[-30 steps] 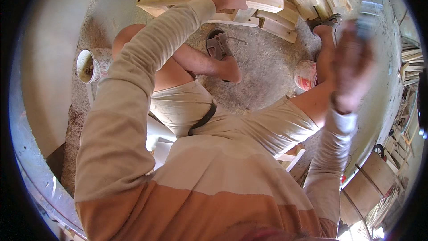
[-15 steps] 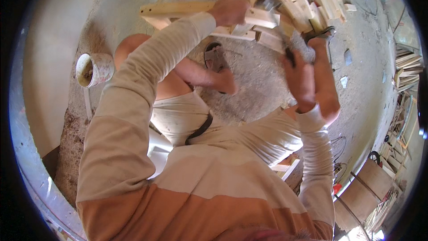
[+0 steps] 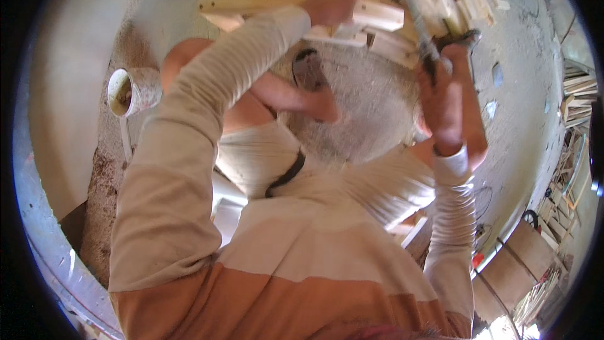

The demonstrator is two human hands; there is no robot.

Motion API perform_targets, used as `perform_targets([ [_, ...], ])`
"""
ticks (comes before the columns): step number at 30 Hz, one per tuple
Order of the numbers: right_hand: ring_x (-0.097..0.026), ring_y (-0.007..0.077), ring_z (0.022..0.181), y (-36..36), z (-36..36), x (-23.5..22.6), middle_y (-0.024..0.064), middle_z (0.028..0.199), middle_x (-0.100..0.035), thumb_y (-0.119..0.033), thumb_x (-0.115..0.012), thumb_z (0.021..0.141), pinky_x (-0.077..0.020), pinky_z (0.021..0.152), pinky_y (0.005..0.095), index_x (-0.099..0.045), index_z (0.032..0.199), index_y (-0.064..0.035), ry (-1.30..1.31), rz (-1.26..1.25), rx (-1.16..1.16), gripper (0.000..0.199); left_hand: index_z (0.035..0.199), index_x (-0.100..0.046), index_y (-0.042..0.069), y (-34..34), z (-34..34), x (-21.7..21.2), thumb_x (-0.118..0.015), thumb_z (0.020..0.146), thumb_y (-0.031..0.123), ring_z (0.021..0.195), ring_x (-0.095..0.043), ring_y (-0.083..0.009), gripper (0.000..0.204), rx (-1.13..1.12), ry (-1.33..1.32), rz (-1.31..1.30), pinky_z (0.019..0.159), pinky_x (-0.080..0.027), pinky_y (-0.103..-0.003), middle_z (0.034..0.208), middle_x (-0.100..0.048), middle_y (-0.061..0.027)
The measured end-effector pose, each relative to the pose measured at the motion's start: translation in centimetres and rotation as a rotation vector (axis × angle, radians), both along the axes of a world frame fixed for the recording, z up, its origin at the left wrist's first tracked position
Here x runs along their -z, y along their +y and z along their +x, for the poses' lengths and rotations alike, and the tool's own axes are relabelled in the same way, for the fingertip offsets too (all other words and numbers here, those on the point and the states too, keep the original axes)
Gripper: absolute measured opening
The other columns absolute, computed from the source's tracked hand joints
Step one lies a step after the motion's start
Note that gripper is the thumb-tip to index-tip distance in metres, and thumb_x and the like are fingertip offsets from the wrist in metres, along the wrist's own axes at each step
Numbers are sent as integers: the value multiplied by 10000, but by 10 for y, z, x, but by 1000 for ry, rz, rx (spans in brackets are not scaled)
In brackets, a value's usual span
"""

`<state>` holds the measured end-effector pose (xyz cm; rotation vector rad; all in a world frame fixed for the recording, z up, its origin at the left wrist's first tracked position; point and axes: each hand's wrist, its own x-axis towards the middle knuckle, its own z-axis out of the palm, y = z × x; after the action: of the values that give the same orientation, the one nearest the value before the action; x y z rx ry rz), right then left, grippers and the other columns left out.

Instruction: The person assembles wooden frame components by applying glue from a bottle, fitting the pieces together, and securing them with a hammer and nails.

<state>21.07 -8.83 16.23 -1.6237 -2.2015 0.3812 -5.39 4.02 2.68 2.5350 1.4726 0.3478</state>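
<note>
My left hand (image 3: pixel 331 4) is closed around a pale wooden board (image 3: pixel 251 4) in front of me. It is part of a small wooden frame; the fingertips are partly hidden and blurred. Past the hand, the board's squared right end (image 3: pixel 380 15) sticks out, with another wood piece (image 3: pixel 392 45) lying below it. My right hand (image 3: pixel 442 97) grips a hammer (image 3: pixel 420 19) by its handle. The tool points up and away, to the right of the board's end and apart from it. Its head is smeared by motion.
Cut wood blocks (image 3: pixel 465 0) lie heaped at the far right. A dirty white bucket (image 3: pixel 151 88) stands on the left beside my knee. My sandalled foot (image 3: pixel 309 74) rests under the frame. Scrap wood (image 3: pixel 576 91) is stacked along the right side, near a brown panel (image 3: pixel 513 258).
The hammer has swung up and right, away from the board's end, and my right hand has shifted slightly right. My left hand and the board have moved a little right and up.
</note>
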Motion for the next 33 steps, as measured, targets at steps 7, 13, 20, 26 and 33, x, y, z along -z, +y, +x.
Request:
perform_targets([
  [7, -663, 474, 772, -13, -6, 14, 308, 861, -655, -222, -625, 985, -509, 633, 539, -575, 1052, 32, -37, -179, 112, 267, 965, -714, 36, -8, 9, -28, -779, 720, 242, 878, -697, -385, 327, 20, 30, -148, 805, -548, -495, 899, -711, -192],
  [13, -658, 505, 852, -6, -11, -9, 307, 876, -672, -261, -581, 989, -507, 760, 570, -552, 999, 38, -1, -337, 118, 301, 967, -729, 33, -10, 3, -21, -807, 706, 247, 883, -710, -374, 347, -60, -22, -163, 786, -551, -483, 905, -723, -185],
  [20, -651, 494, 829, -24, 20, 45, 311, 835, -641, -312, -619, 973, -474, 704, 575, -559, 985, 21, 41, -292, 66, 339, 996, -701, 27, -3, 8, -38, -851, 698, 259, 861, -705, -364, 407, 9, 48, -194, 804, -557, -465, 917, -720, -190],
  [26, -656, 418, 692, -56, 48, 76, 227, 782, -658, -356, -687, 945, -490, 629, 501, -604, 940, -10, 128, -259, 116, 357, 1009, -671, 27, 43, -8, 10, -883, 670, 277, 814, -695, -354, 472, 68, -70, -207, 754, -544, -457, 906, -714, -179],
  [33, -694, 304, 928, 65, 58, 70, 100, 979, -655, -273, -692, 893, -566, 744, 446, -676, 996, -108, -479, 47, -646, 196, 883, -722, 4, 56, 1, -17, -850, 666, 287, 780, -679, -388, 379, 101, 133, -202, 725, -528, -463, 812, -689, -215],
])
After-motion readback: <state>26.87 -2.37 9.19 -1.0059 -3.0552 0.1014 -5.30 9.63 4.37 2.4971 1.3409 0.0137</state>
